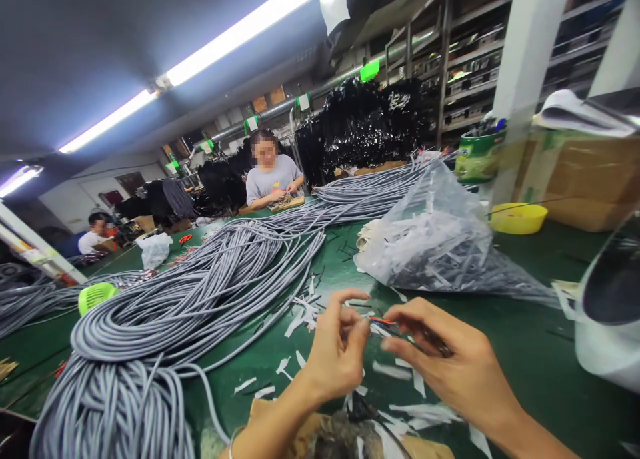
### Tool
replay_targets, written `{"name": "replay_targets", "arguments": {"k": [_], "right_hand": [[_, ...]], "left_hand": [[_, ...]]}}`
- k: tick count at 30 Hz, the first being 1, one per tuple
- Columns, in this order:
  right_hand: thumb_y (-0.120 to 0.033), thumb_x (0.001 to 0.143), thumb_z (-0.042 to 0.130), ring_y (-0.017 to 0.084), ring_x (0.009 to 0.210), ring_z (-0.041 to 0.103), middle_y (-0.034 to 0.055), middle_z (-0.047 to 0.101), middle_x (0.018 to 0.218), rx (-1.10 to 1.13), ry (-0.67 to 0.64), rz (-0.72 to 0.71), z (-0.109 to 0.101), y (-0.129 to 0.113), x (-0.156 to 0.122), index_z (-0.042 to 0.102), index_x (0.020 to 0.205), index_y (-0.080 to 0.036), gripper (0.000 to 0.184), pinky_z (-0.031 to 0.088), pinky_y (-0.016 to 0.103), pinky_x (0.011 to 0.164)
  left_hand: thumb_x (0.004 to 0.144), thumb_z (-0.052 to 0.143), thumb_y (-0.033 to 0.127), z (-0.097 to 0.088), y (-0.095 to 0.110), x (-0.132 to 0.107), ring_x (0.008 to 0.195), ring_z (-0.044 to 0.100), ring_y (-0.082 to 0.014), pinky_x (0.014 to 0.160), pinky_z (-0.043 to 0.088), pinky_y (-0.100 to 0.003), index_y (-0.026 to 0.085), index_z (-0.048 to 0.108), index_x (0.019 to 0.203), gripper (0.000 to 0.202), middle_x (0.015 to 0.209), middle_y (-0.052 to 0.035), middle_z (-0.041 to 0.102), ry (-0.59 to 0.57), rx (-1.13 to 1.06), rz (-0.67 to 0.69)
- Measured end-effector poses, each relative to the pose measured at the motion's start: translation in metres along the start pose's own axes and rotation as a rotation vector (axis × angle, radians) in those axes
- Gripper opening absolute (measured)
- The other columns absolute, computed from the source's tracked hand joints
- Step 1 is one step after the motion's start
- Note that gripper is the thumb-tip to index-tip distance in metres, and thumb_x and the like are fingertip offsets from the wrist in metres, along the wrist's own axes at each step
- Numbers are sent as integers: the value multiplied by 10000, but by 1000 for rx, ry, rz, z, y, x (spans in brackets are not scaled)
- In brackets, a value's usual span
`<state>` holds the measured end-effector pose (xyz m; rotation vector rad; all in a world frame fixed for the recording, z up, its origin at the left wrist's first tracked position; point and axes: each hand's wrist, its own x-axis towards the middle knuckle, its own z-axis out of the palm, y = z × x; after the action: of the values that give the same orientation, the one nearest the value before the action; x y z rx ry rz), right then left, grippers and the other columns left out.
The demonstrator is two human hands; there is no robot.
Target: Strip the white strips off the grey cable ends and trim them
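My left hand (337,346) is closed in a pinch, thumb and index finger meeting at the thin orange and blue wires (383,321). These wires stretch across the small gap to my right hand (450,359). On that side the thumb and index finger stand apart, while the other fingers curl around what looks like a dark cable (443,347), mostly hidden by the palm. White strip scraps (425,414) lie scattered on the green tabletop (280,342) beneath both hands. A brown, worn piece (285,416) sits at the near edge, partly covered by my left forearm.
Large coils of grey cable (170,312) fill the left side. Beyond my hands stands a clear plastic bag (425,246) of scraps. A yellow bowl (519,218), a cardboard box (575,179) and a white container (607,339) are at right. A co-worker (273,179) sits opposite.
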<state>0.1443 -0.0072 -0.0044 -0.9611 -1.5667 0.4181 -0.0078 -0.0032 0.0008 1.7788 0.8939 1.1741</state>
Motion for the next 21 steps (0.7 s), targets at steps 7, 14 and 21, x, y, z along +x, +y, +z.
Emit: {"name": "replay_targets", "arguments": {"k": [7, 14, 21], "right_hand": [[-353, 809, 546, 102, 429, 459, -15, 561, 548, -28, 69, -22, 3, -4, -5, 609, 655, -219, 215, 394, 220, 427], [-388, 756, 531, 138, 484, 548, 17, 638, 576, 11, 36, 110, 4, -8, -4, 644, 589, -217, 265, 434, 239, 440], [-407, 654, 628, 178, 504, 601, 24, 656, 543, 268, 38, 331, 11, 2, -1, 659, 547, -221, 217, 488, 268, 484]], "left_hand": [[876, 465, 413, 5, 2, 0, 487, 320, -97, 463, 248, -220, 137, 584, 1165, 418, 566, 25, 420, -44, 100, 20], [712, 636, 539, 20, 1, 4, 584, 524, -144, 566, 439, -255, 121, 742, 805, 442, 634, -61, 639, 203, -211, -84], [587, 709, 587, 22, 3, 11, 280, 335, -25, 285, 167, -165, 104, 610, 611, 493, 468, 12, 525, 262, -491, -269]]}}
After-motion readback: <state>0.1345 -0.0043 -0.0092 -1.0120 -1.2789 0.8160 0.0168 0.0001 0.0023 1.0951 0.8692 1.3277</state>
